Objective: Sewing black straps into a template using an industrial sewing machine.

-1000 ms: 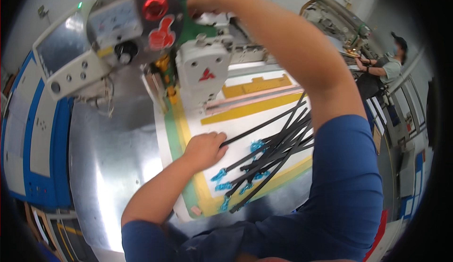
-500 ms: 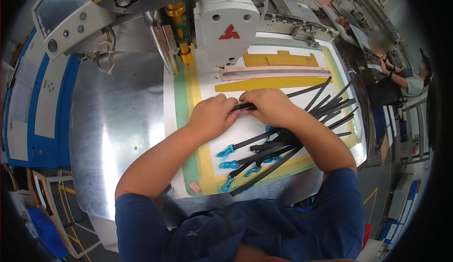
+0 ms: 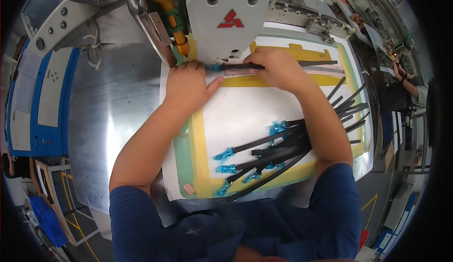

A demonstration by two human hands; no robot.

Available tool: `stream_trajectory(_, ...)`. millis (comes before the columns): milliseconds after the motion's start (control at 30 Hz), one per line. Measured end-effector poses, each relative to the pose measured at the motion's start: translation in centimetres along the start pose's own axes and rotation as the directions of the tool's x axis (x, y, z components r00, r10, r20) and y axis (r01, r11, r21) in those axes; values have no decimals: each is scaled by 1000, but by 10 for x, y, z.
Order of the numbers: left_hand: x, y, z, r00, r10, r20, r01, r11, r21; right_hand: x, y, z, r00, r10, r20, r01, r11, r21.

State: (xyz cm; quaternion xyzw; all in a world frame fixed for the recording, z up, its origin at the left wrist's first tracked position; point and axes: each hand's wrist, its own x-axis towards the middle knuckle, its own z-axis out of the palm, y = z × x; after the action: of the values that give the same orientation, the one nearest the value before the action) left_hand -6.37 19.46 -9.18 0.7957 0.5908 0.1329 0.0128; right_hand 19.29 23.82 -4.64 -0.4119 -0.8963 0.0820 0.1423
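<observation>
My right hand grips a black strap crosswise below the white machine head. My left hand is open with its thumb spread, fingers bent over beside the strap's blue-wrapped end, under the brass tool; its fingertips are partly hidden. Behind and beneath the strap are yellow templates and a pink-edged strip. A pile of black straps with blue-wrapped ends lies on the white, tape-edged board in front of my hands.
A bare metal plate is left of the board, with a blue-and-white cabinet beyond and a control panel above. A co-worker works at another machine on the right. A blue bin stands low at left.
Both my hands have moved forward with the strap, up under the machine head. The right hand was reaching high at the machine earlier. My left thumb has spread away from the strap.
</observation>
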Motion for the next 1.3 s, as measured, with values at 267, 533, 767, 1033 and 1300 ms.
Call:
stream_trajectory(267,12,-4,15,986,99,-132,-135,946,-294,-6,23,15,1000,0,-4,0,999,-42)
stream_trajectory(533,19,-4,26,940,209,-269,-259,952,-163,-4,19,19,986,-124,-110,103,978,-180)
stream_trajectory(767,11,-4,30,950,164,-264,-253,903,-348,-8,15,18,982,-152,-114,122,963,-239)
stream_trajectory(1033,17,-9,34,896,304,-323,-341,938,-64,-5,21,26,991,-92,-101,93,996,-3)
stream_trajectory(1300,18,-6,32,936,268,-228,-309,935,-172,-1,23,32,994,-71,-80,70,997,-18)
